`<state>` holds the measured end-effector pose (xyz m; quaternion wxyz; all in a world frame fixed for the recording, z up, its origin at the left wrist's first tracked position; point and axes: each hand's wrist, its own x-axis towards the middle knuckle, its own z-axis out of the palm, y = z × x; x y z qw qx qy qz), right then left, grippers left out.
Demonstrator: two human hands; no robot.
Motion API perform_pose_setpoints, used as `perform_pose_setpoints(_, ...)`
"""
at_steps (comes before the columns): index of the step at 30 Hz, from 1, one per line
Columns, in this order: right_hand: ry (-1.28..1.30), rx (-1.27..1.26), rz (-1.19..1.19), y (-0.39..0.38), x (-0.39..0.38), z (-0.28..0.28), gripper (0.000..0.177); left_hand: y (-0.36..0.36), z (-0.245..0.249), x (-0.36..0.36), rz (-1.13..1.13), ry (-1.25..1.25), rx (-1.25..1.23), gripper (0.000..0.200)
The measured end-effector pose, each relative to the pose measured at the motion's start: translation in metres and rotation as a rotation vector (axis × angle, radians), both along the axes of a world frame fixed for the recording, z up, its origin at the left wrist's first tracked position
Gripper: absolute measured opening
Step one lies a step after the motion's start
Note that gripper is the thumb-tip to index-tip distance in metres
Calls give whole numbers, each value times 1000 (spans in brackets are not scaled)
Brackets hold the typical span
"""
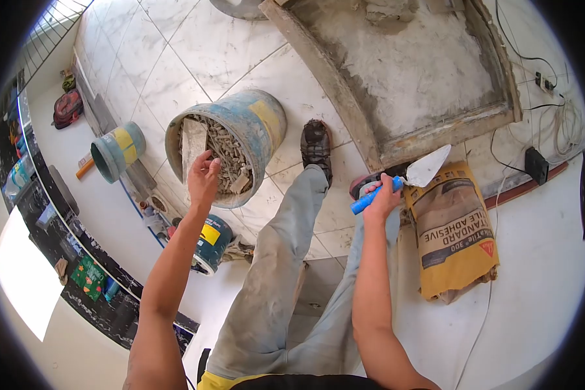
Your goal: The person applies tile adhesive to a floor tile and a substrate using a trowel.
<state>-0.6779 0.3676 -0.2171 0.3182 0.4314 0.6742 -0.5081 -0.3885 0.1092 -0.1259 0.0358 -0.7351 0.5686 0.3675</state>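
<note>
Over the mouth of a large bucket (266, 123) full of rubble, my left hand (203, 180) has its fingers curled beside a flat pale piece (193, 144). Whether the fingers grip that piece or something small is hard to make out. Broken grey chunks (226, 156) fill the rest of the bucket. My right hand (383, 200) is wrapped round the blue handle of a trowel (426, 168), its pale blade pointing up and right above a yellow tile adhesive bag (454, 227).
A wooden-framed tray (429, 71) with dried mortar lies at the upper right. Smaller buckets stand at the left (119, 151) and below the large one (212, 242). Cables (559, 123) and a black adapter (536, 165) lie at the right. My shoe (316, 146) is on the tiles.
</note>
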Motion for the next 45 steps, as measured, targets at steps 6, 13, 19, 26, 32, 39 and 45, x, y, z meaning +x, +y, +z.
perform_pose_setpoints(6, -18, -2, -13, 4, -3, 0, 14, 22, 3, -1, -193, -188, 163, 42)
perform_pose_setpoints(13, -11, -15, -57, 13, -4, -4, 16, 29, 21, -1, 64, -78, 102, 10)
perform_pose_setpoints(19, -40, -35, -96, 14, -4, -5, 16, 26, 10, 38, -62, -47, 12, 11)
perform_pose_setpoints(26, -41, -9, -98, 14, -3, -3, 17, 36, 2, -8, -371, -8, -7, 5)
perform_pose_setpoints(32, 38, 0, -15, 9, -7, -2, 20, 45, 10, -30, -503, -103, -238, 14)
perform_pose_setpoints(39, 26, -61, 217, -7, -9, 11, 22, 121, 150, -153, -710, 421, 389, 13)
perform_pose_setpoints(45, 28, -114, 474, -4, -20, 33, 33, 278, 284, -162, -460, 494, 1340, 43)
